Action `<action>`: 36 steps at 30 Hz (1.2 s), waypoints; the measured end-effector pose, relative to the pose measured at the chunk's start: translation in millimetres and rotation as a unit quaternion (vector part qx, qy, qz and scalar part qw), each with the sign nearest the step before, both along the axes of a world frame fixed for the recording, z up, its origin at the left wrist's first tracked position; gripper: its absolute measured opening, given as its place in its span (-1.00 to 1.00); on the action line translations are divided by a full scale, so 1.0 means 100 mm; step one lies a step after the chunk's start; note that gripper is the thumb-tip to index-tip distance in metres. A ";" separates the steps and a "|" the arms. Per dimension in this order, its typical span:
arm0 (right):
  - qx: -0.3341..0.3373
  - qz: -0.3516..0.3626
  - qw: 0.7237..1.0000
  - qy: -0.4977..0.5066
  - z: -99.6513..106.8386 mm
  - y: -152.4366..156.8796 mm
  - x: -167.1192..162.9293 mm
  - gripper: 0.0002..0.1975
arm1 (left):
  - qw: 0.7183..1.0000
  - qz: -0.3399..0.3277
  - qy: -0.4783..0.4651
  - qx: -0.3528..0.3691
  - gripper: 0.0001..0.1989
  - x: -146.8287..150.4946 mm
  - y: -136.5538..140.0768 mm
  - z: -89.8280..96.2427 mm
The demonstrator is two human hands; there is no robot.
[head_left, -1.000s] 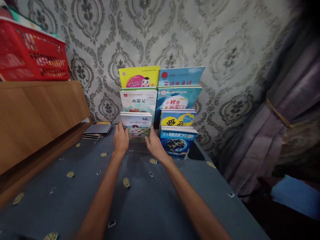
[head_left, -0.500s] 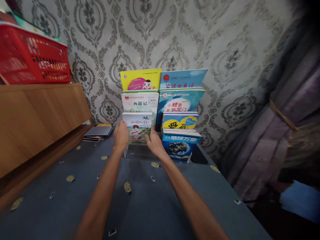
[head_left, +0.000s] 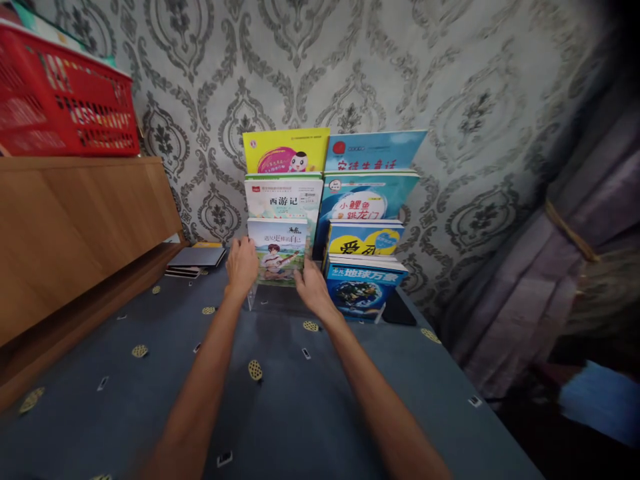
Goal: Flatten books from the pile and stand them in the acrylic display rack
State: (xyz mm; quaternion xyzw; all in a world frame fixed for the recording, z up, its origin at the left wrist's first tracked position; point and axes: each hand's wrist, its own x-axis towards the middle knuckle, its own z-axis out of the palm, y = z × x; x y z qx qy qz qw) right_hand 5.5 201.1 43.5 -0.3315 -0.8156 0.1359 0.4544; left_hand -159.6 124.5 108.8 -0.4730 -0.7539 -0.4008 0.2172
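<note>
Two bare hands hold one thin picture book (head_left: 277,251) by its side edges: the left hand (head_left: 241,265) has its fingers curled round the left edge, the right hand (head_left: 311,287) presses against the lower right edge, so both are closed on it. The book stands upright in the front left slot of a clear plastic rack (head_left: 256,299), whose see-through wall shows just below the left hand. Its glossy cover shows a child with a guitar on green grass.

The rack rises in steps and is filled with flat, glossy paperbacks in two columns. Behind the held book stand a white book (head_left: 283,197) and a yellow book (head_left: 285,150). In the right column, front to back, are a dark blue book with a globe (head_left: 365,285), a blue and yellow book (head_left: 364,237), a teal book (head_left: 367,197) and a light blue book (head_left: 375,150).

The rack sits on a table under a blue-grey cloth (head_left: 280,407) dotted with small gold ovals. Grey damask wallpaper (head_left: 325,67) lies behind. To the left is a smooth wooden cabinet (head_left: 75,227) bearing a red plastic lattice basket (head_left: 65,100); its contents cannot be made out. A flat grey stack of notebooks (head_left: 194,260) lies near the cabinet's foot. Purple curtains (head_left: 565,267) hang on the right.
</note>
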 end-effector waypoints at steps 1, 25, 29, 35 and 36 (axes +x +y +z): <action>0.003 0.003 1.000 0.003 0.00 0.00 0.00 -0.46 | 1.000 -0.004 -0.003 0.004 -0.73 -0.01 0.01 -0.01; 0.047 0.049 0.995 0.071 0.21 -0.14 0.06 -0.33 | 0.997 -0.036 -0.070 0.003 -0.65 -0.10 0.12 0.16; 0.065 0.055 0.993 0.076 0.27 -0.22 0.06 -0.31 | 0.998 -0.009 -0.051 -0.039 -0.62 -0.07 0.08 0.21; 0.058 0.053 0.995 0.060 0.24 -0.19 0.04 -0.29 | 0.998 -0.021 -0.063 -0.003 -0.63 -0.08 0.06 0.16; 0.057 0.054 0.995 0.060 0.23 -0.18 0.04 -0.28 | 0.998 -0.025 -0.063 0.016 -0.66 -0.09 0.05 0.15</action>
